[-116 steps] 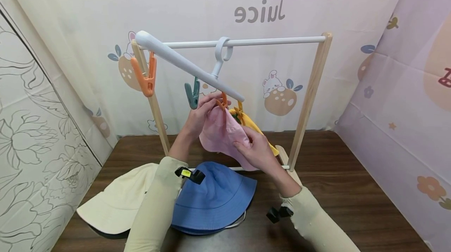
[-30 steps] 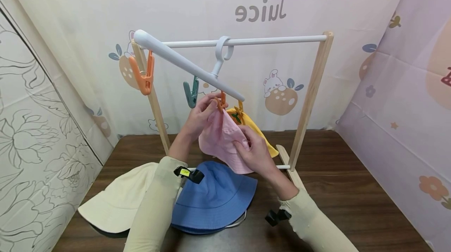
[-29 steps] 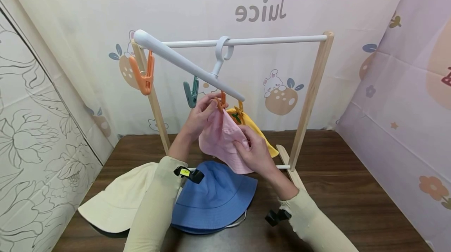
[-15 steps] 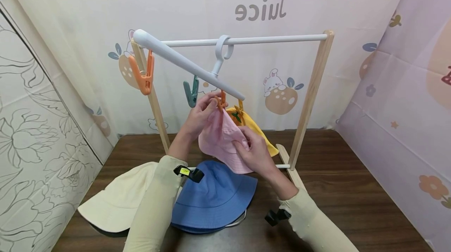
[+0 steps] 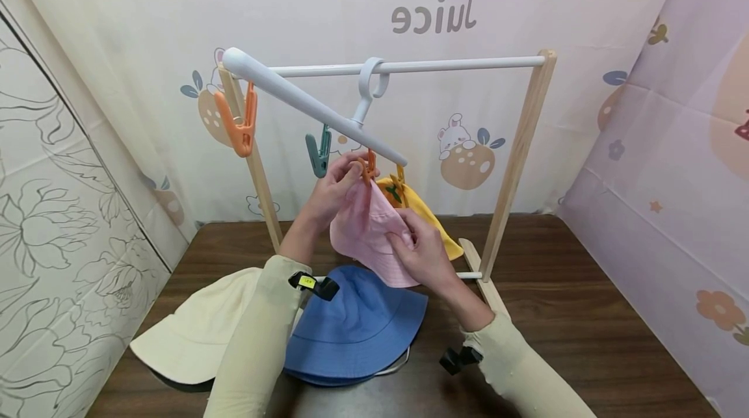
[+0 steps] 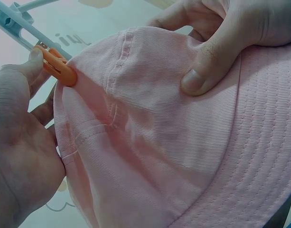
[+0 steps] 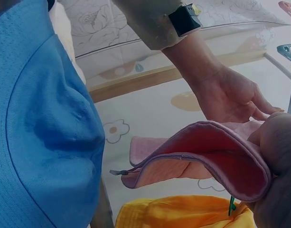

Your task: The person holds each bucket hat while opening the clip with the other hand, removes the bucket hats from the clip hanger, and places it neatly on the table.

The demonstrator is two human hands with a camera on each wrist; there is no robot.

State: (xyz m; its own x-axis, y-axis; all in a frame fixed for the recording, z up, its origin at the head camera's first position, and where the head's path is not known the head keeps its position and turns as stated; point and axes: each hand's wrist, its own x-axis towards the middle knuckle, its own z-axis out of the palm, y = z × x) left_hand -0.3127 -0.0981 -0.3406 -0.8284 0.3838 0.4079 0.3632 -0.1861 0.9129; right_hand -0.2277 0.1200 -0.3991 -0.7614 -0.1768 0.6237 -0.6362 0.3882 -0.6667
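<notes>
Pink bucket hat [image 5: 370, 236] of fine ribbed cotton, brim stitched in concentric rows, hanging below the white plastic clip hanger [image 5: 304, 103]; its edge meets the small orange clip [image 5: 368, 168] at the hanger's lower end. The left hand [image 5: 332, 192] pinches that clip between thumb and curled fingers — thumb tip on the clip's smooth plastic, as the left wrist view shows. The right hand [image 5: 422, 250] grips the crown, thumb pressed into the cloth and fingers curled behind the brim. Just behind hangs a yellow hat [image 5: 424, 211] on a neighbouring clip. Further up the slanted hanger bar hang a teal clip [image 5: 318, 152] and a larger orange clip [image 5: 236, 120], both bare. The hanger's hook loops over the white rail of a wooden-posted rack [image 5: 517, 151]. On the dark wood-grain table [image 5: 573, 314] lie a blue bucket hat [image 5: 357, 327] and, partly beneath it, a cream hat [image 5: 193, 333].
</notes>
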